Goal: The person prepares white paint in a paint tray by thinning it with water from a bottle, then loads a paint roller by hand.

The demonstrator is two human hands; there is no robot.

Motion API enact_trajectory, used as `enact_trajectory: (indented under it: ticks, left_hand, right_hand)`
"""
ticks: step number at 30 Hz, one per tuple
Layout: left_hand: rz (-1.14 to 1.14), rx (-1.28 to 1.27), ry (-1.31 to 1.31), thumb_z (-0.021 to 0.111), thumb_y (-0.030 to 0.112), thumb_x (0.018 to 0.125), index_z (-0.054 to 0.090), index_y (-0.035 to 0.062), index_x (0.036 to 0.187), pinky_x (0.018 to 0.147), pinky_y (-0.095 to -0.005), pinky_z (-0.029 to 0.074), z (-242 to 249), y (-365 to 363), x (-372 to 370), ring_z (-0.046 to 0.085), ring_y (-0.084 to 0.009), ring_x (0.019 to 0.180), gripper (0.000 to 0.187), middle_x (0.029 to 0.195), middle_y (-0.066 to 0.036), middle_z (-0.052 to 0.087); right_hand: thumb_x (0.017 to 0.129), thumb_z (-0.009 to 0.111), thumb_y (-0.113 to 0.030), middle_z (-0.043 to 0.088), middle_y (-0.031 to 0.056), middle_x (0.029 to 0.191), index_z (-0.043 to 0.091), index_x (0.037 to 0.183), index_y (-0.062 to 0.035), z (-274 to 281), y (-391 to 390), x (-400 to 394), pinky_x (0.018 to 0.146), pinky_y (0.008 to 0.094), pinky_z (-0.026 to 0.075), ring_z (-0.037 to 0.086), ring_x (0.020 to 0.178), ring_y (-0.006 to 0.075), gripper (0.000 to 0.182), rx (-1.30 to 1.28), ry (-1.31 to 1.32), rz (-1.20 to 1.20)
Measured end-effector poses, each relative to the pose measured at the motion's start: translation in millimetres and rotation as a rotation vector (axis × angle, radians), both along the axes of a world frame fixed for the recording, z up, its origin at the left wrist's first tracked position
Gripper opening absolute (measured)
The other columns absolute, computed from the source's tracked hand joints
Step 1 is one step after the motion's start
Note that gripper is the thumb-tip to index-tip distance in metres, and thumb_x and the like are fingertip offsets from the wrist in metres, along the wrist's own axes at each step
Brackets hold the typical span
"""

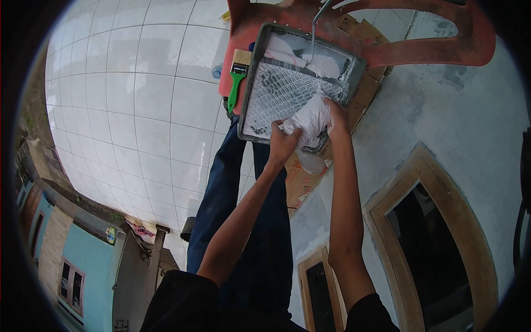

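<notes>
A white plastic bag [311,120] is held between my two hands over the lower right corner of a paint tray [247,99]. My left hand [284,141] pinches the bag's left end, fingers closed on it. On the right side, my right hand [337,118] grips the bag's edge. The tray has a ribbed, white-smeared slope, and white paint lies in its upper well. A paint roller [323,65] rests in that well, its wire handle pointing up. A brush with a green handle [236,84] lies just left of the tray.
Beneath the tray is a red plastic chair [442,51]. Cardboard [365,91] lies under and beside it. White floor tiles [144,94] spread to the left. At the right are a grey wall [437,110] and wooden window frames [387,221]. A dark container [188,228] stands near my legs.
</notes>
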State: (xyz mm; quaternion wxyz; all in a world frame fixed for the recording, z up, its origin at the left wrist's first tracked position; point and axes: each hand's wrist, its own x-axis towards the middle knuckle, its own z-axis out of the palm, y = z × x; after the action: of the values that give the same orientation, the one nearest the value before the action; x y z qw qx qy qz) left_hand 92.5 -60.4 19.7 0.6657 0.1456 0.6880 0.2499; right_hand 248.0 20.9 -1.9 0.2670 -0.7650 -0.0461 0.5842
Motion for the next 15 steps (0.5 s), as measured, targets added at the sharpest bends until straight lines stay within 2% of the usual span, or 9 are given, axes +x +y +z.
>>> enact_trajectory:
  ticks: [7,9,10,12,15]
  left_hand:
    - [-0.010,-0.037,0.012,0.069,0.018,0.079,0.035,-0.0082,0.122,0.073,-0.0290,0.053,4,-21,-4,0.063,-0.0203,0.085,0.061,0.103,-0.020,0.059]
    - [-0.020,-0.068,-0.012,0.069,0.017,0.079,0.034,-0.0084,0.123,0.074,-0.0291,0.053,9,-24,-7,0.063,-0.0205,0.086,0.062,0.103,-0.020,0.059]
    - [-0.032,-0.099,-0.036,0.069,0.016,0.080,0.033,-0.0086,0.124,0.074,-0.0292,0.053,14,-22,-8,0.063,-0.0207,0.086,0.062,0.103,-0.020,0.059]
    - [-0.043,-0.096,-0.043,0.070,0.015,0.078,0.032,-0.0100,0.124,0.076,-0.0304,0.053,15,-25,-8,0.063,-0.0228,0.088,0.065,0.103,-0.022,0.059]
    - [-0.022,-0.056,-0.105,0.070,0.013,0.077,0.029,-0.0115,0.127,0.079,-0.0317,0.052,13,-22,-9,0.063,-0.0248,0.092,0.069,0.106,-0.025,0.058]
  right_hand:
    - [0.081,0.067,-0.023,0.064,0.0058,0.103,0.066,0.106,-0.0033,15,-9,-11,0.079,0.0292,0.044,0.059,0.093,0.0170,0.032,-0.164,-0.003,-0.044]
    - [0.081,0.065,-0.016,0.063,0.0108,0.103,0.063,0.106,0.0072,29,-17,-11,0.082,0.0307,0.044,0.058,0.089,0.0190,0.034,-0.072,-0.028,-0.019]
    - [0.081,0.065,-0.016,0.063,0.0108,0.103,0.063,0.106,0.0072,31,-23,-9,0.082,0.0307,0.044,0.058,0.089,0.0190,0.034,-0.070,-0.030,-0.019]
    - [0.083,0.065,-0.020,0.062,0.0108,0.099,0.061,0.108,0.0073,33,-35,-9,0.081,0.0314,0.044,0.058,0.087,0.0191,0.037,0.156,-0.114,0.072]
    - [0.088,0.064,-0.021,0.062,0.0101,0.097,0.058,0.108,0.0072,72,-38,-24,0.079,0.0296,0.045,0.058,0.085,0.0167,0.035,0.279,-0.183,0.063]
